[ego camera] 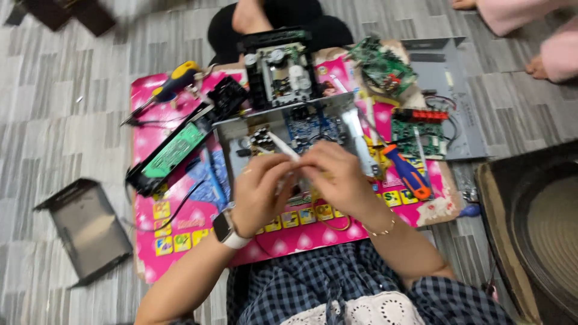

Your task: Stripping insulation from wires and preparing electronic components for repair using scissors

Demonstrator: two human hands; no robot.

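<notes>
My left hand (260,191), with a smartwatch on its wrist, and my right hand (335,176), with a thin bracelet, meet over a pink mat (180,232). Together they pinch a thin white strip (282,145), like a flat ribbon cable, that runs up toward an open metal chassis (283,123) holding a blue circuit board (310,129). What the fingers grip lower down is hidden by the hands themselves.
A drive unit (278,71), green boards (383,65) (418,137), a black panel with a green board (171,150), a yellow-blue screwdriver (171,84) and an orange-blue one (406,171) lie around. A metal cover (89,227) rests left, a grey panel (448,78) right. Another person's feet (533,63) show top right.
</notes>
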